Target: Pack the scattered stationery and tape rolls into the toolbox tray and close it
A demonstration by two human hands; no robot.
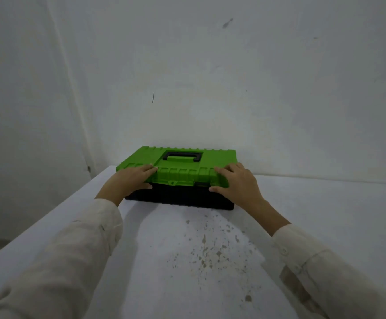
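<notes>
Where the white table [314, 203] meets the wall [210, 77] at its far edge stands the toolbox [180, 180], green lid [215, 157] down on black base [178, 198], black handle [182, 155] folded flat in the lid's recess. Left hand [132, 180]: fingers laid nearly straight on the lid's front left corner, thumb against the front face. Right hand [235, 183]: same at the front right corner. Cream sleeves [72, 249] cover both forearms. Brown specks [203, 249] mark the table towards its near edge.
</notes>
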